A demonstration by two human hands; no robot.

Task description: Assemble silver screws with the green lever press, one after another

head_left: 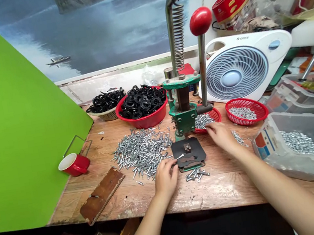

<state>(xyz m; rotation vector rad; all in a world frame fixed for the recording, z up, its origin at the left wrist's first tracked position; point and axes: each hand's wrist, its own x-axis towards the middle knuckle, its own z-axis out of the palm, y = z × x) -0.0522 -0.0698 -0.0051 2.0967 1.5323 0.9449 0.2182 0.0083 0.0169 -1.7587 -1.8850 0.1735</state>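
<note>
My left hand [165, 176] rests at the left edge of a black plate [198, 150], its fingers pinched around the end of a small metal pin [180, 156] that points right over the plate. The plate lies at the base of a green hand press [185, 119], whose red-knobbed lever [202, 54] stands upright. My right hand [221, 136] is at the front rim of a red basket [214, 115] holding metal pins, fingertips drawn together; what they hold, if anything, is hidden. Several loose pins [196, 174] lie in front of the plate.
A big heap of metal pins [143, 151] spreads left of the press. Behind it stands a red bowl [146, 122] of black rings. A second red basket [248, 119], a clear bin [273, 158] and a fan [232, 67] are right; a mug [73, 164] and wooden board [102, 193] left.
</note>
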